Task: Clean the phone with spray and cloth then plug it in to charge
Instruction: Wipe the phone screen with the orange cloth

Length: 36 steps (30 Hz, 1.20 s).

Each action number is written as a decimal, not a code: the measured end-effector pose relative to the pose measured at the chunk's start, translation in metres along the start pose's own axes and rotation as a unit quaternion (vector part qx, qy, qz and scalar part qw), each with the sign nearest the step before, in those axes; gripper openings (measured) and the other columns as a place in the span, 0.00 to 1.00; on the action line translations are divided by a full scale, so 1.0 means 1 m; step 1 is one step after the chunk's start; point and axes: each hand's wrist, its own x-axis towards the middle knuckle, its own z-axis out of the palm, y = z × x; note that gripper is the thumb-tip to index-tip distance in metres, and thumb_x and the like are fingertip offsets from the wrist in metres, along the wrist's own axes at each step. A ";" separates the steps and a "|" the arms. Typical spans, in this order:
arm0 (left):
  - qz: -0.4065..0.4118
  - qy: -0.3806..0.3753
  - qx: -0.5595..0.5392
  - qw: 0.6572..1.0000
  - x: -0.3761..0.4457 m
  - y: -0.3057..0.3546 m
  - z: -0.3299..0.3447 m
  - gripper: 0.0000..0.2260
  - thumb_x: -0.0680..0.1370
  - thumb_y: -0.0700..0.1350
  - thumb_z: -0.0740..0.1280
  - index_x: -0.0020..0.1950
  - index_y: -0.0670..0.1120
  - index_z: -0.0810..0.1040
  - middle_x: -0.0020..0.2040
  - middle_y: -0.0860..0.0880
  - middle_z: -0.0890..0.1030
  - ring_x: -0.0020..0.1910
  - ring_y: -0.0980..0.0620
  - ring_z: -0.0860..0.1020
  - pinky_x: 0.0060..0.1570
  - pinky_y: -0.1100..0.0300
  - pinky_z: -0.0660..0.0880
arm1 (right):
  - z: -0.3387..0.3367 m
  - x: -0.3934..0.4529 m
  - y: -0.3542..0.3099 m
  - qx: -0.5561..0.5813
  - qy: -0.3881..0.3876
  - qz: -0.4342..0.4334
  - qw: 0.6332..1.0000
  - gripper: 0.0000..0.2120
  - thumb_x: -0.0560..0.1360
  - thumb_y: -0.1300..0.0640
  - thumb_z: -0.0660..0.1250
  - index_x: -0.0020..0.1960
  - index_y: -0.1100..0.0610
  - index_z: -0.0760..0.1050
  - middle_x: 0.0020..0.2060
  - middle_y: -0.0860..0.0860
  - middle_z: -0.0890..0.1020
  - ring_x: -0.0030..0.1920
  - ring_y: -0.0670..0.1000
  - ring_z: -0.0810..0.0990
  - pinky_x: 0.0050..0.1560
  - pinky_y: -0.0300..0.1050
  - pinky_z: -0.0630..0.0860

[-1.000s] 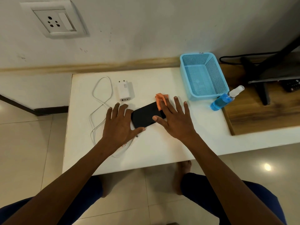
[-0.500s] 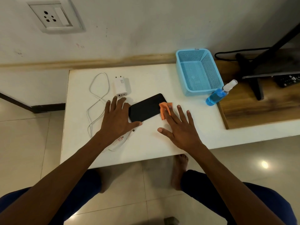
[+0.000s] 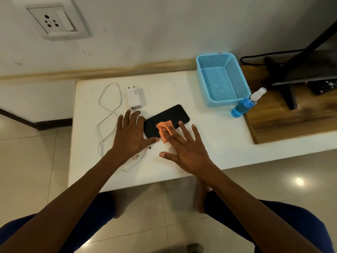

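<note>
— What's hidden from you?

— My left hand [image 3: 130, 135] covers part of the white charging cable [image 3: 109, 114] and the black phone's [image 3: 166, 119] left end; the orange cloth [image 3: 162, 129] lies half under my right hand [image 3: 184, 148].

— And the hands?

— Left lies flat, fingers spread, steadying the phone. Right is flat too, fingers straight, pressing the cloth onto the screen. The charger [image 3: 135, 98] lies beyond my left fingertips, the blue spray bottle [image 3: 244, 105] far right.

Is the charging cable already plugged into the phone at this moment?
No, the cable lies loose on the table, its connector end short of the phone and touching nothing.
</note>
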 end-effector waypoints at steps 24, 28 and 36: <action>-0.024 0.001 -0.050 0.998 -0.003 0.004 -0.001 0.40 0.67 0.70 0.70 0.70 0.45 0.70 0.77 0.43 0.63 0.78 0.37 0.55 0.75 0.40 0.52 | -0.024 0.056 0.026 0.040 -0.003 0.086 0.996 0.41 0.73 0.28 0.34 0.81 0.47 0.43 0.81 0.49 0.46 0.80 0.58 0.46 0.77 0.67 0.46; -0.017 0.008 -0.053 0.998 -0.004 0.004 -0.001 0.40 0.68 0.71 0.68 0.69 0.45 0.71 0.76 0.42 0.64 0.78 0.37 0.56 0.75 0.40 0.52 | -0.021 0.056 0.007 0.031 -0.007 0.034 0.999 0.40 0.75 0.28 0.36 0.81 0.48 0.45 0.81 0.49 0.48 0.80 0.57 0.47 0.76 0.67 0.48; -0.025 0.013 -0.031 0.999 -0.006 0.004 0.000 0.40 0.68 0.72 0.67 0.69 0.45 0.71 0.76 0.42 0.65 0.78 0.37 0.56 0.75 0.40 0.53 | -0.019 0.052 0.000 -0.027 -0.002 0.010 1.000 0.40 0.75 0.28 0.33 0.81 0.46 0.47 0.81 0.47 0.51 0.80 0.58 0.48 0.76 0.67 0.45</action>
